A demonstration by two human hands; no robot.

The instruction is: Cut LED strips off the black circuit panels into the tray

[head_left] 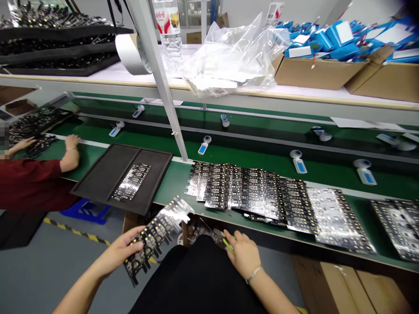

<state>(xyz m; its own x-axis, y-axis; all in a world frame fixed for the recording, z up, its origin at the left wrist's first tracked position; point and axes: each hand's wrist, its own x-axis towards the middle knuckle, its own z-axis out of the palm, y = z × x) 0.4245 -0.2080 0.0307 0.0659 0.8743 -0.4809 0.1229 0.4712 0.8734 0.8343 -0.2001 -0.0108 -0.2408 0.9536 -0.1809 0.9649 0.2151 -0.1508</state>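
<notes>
1. In the head view, the left hand (122, 249) held a black circuit-board panel (156, 233) by its lower edge, thumb on top and fingers pinched beneath, so the panel slanted up and to the right over the lap, just short of the edge of the green bench (173, 183).
2. The right hand (244, 257) was closed around a thin green tool (228, 245), its fingers curled tight on the shaft; the tip pointed toward the panel but stood apart from it.
3. Behind the hands, a long overlapping row of panels (262, 192) lay on the bench, running right to brighter, shinier sheets (338, 218).
4. To the left, a black tray (108, 174) overhung the bench edge and held one small panel (132, 182) in its right compartment.
5. On the conveyor (262, 152) beyond, several small white-and-blue devices (298, 162) were spaced well apart.
6. A co-worker's hand (72, 141) and red sleeve (29, 179) rested on the bench at far left, near more boards.
7. The shelf above carried a tape roll (132, 54), a water bottle (170, 32), a clear plastic bag (229, 56) and cardboard boxes (321, 72) of blue packs.
8. Judging from this grip, the work with the tool would go best with the panel kept steady and flat, supported nearer its middle, since held by one end it looked likely to flex, and the tool brought in with light pressure
</notes>
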